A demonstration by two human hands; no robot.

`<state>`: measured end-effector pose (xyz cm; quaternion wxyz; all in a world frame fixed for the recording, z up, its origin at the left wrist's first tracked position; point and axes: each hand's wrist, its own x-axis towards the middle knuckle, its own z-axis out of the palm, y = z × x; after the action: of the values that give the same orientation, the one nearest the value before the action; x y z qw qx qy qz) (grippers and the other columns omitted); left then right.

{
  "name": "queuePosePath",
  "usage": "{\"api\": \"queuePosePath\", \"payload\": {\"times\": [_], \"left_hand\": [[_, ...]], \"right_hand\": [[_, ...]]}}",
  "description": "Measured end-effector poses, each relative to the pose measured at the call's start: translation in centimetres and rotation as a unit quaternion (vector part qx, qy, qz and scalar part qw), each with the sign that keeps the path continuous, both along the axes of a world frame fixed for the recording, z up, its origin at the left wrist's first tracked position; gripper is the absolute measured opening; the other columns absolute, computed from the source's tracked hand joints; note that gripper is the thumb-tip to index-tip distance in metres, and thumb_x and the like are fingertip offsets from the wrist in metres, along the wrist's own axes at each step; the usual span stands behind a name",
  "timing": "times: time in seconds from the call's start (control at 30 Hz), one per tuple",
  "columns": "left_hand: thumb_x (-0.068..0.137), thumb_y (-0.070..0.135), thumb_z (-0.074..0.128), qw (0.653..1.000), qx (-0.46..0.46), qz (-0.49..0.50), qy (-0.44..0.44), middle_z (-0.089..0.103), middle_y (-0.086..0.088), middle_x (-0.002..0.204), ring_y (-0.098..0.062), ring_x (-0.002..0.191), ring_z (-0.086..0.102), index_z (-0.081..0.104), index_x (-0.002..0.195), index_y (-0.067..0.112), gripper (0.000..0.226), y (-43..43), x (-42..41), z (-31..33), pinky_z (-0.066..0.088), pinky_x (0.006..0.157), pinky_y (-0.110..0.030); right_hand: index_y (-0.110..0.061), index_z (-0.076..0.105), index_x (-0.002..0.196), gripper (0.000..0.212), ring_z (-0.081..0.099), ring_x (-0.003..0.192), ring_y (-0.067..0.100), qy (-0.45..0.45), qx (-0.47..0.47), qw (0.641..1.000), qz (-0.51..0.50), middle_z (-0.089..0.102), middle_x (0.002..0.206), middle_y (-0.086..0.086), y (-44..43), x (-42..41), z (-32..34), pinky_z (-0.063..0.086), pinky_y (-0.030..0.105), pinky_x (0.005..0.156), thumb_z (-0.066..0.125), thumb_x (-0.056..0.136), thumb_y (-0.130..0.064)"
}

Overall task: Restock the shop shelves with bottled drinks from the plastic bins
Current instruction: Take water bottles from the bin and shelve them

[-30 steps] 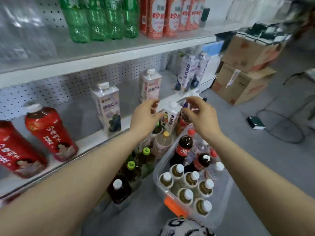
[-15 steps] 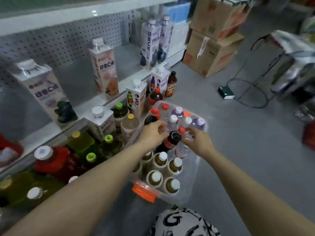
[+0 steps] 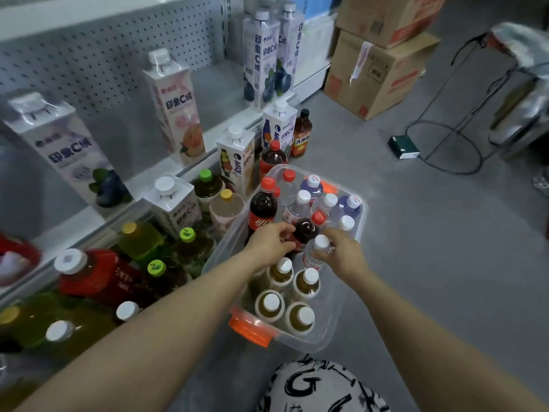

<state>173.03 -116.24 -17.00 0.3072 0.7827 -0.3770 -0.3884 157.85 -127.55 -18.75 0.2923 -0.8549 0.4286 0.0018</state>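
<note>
Plastic bin, left hand gripping cola bottle

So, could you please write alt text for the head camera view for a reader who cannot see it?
A person's left hand grips a red-capped cola bottle and the right hand grips a white-capped clear bottle, both inside a clear plastic bin of drinks on the floor. To the left, a shelf holds tall drink cartons.
</note>
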Motion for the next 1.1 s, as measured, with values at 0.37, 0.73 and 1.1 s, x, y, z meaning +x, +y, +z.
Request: {"api": "queuePosePath", "payload": {"times": [0.37, 0.73, 1.1], "left_hand": [[0.091, 0.013, 0.066, 0.998, -0.027, -0.015, 0.046, 0.05, 0.001, 0.146, -0.017, 0.134, 0.047, 0.043, 0.146, 0.022, 0.06, 2.4, 0.5, 1.9, 0.041, 0.104, -0.03], [0.083, 0.017, 0.076, 0.993, -0.091, 0.012, 0.079, 0.068, 0.013, 0.11, -0.005, 0.105, 0.064, 0.054, 0.123, 0.035, 0.049, 8.7, 4.3, 6.1, 0.05, 0.101, -0.039], [0.079, 0.025, 0.081, 0.981, -0.143, 0.13, 0.021, 0.069, 0.014, 0.108, -0.001, 0.102, 0.065, 0.059, 0.118, 0.032, 0.045, 21.7, 9.2, 8.1, 0.05, 0.096, -0.024]], "right_hand": [[-0.024, 0.052, 0.103, 0.017, 0.052, 0.077, 0.002, -0.22, 0.052, 0.974, 0.006, 0.055, 0.086, -0.013, 0.8, 4.1, 7.3, 0.04, 0.016, 0.064, 0.065, 0.097, -0.033], [-0.013, 0.056, 0.125, 0.035, 0.072, 0.1, 0.02, -0.354, 0.23, 0.907, -0.004, 0.07, 0.114, 0.006, 5.4, 12.0, 15.8, 0.06, 0.038, 0.085, 0.05, 0.103, -0.039], [-0.017, 0.053, 0.136, 0.063, 0.067, 0.115, 0.026, -0.296, 0.354, 0.882, 0.095, 0.069, 0.125, 0.005, 16.2, 19.3, 16.8, 0.054, 0.045, 0.096, 0.073, 0.086, -0.051]]}}
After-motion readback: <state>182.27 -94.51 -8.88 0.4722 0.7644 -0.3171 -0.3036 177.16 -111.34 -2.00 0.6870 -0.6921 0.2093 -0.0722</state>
